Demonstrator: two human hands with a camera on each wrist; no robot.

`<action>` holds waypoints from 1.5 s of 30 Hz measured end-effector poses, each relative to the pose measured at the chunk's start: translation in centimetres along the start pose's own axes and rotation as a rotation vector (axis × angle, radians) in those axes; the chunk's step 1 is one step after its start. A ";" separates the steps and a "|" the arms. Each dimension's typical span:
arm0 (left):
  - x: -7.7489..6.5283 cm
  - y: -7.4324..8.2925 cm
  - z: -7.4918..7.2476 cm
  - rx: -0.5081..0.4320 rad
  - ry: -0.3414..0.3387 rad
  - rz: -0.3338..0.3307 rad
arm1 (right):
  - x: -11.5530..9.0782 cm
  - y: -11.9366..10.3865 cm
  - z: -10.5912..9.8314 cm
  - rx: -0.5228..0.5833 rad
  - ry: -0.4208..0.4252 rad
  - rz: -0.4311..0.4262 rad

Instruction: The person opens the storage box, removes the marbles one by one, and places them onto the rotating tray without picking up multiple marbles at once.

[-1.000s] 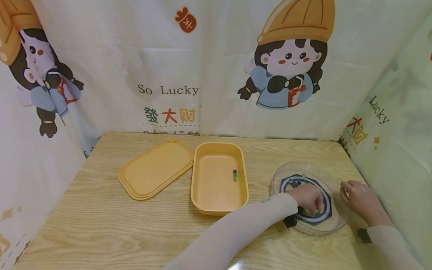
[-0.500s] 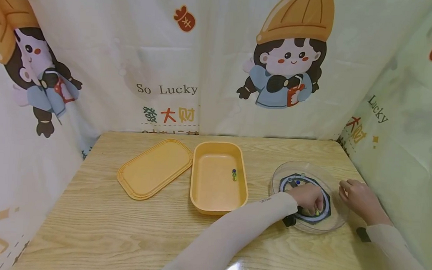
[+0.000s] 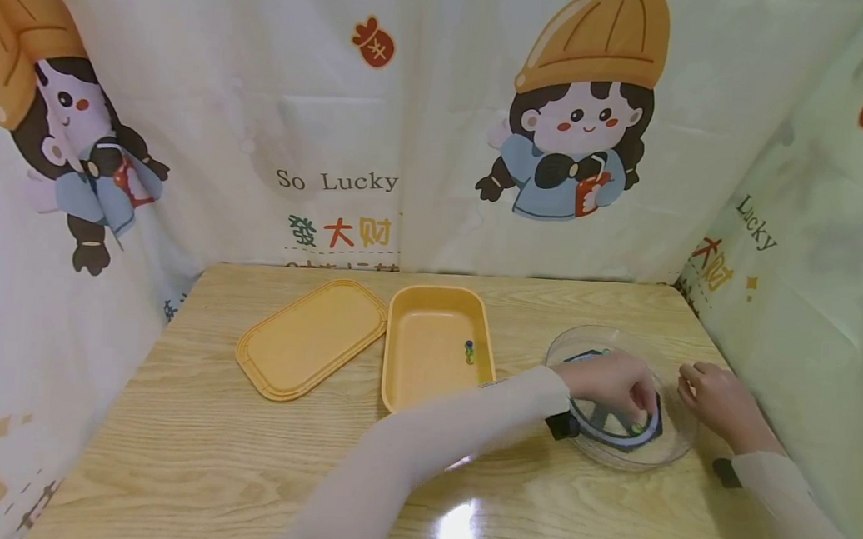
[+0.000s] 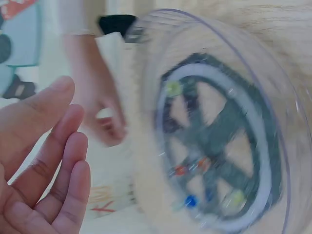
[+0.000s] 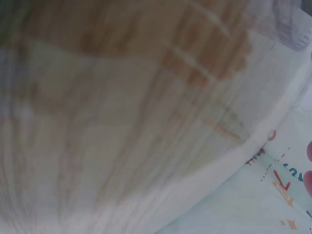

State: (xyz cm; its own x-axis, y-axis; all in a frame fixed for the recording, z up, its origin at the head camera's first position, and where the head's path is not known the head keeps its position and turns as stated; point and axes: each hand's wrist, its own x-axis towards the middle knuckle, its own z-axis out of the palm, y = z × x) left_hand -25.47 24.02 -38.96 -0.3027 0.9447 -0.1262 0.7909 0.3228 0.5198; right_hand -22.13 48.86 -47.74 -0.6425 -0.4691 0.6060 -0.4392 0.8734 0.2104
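My left hand (image 3: 613, 382) reaches over a round clear bowl (image 3: 576, 331); its fingers are loosely bent, and no object shows between them in the left wrist view. A yellow-green marble (image 3: 637, 428) sits just below its fingertips. A dark many-sided piece with a white ring and spokes (image 4: 214, 131) lies within the bowl's outline. On it, in the left wrist view, are a red bead-like ball (image 4: 180, 170), a blue ball (image 4: 190, 201) and another yellow-green one (image 4: 237, 197). Beside the bowl's right wall, my right hand (image 3: 724, 405) hangs loosely curled, holding nothing visible.
A deep yellow-orange box (image 3: 425, 361) stands left of the bowl, with a few small blue and green balls (image 3: 469, 352) inside. Its flat lid (image 3: 311, 340) lies farther left on the wooden table (image 3: 237, 473). Printed curtains (image 3: 442, 120) enclose the table. The right wrist view is mostly blur.
My left hand has lifted a little from the yellow-green marble, its forearm shifting up and left, and it now covers the blue balls. The right hand has stayed put.
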 end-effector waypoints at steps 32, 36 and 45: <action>-16.5 -13.5 -6.3 -0.126 0.290 -0.117 | 0.1 0.0 -0.1 0.011 -0.005 -0.020; -16.0 -15.3 -5.3 -0.132 0.289 -0.169 | 0.0 0.1 0.2 0.008 -0.002 -0.025; -14.2 -18.1 -3.4 -0.132 0.305 -0.256 | 0.0 0.0 0.0 -0.046 -0.008 -0.029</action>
State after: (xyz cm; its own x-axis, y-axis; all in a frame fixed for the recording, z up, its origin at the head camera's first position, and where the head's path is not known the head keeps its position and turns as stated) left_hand -37.31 4.56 -43.66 -0.6401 0.7680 -0.0200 0.6003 0.5162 0.6108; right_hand -22.10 48.81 -47.70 -0.6350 -0.4951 0.5930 -0.4282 0.8645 0.2632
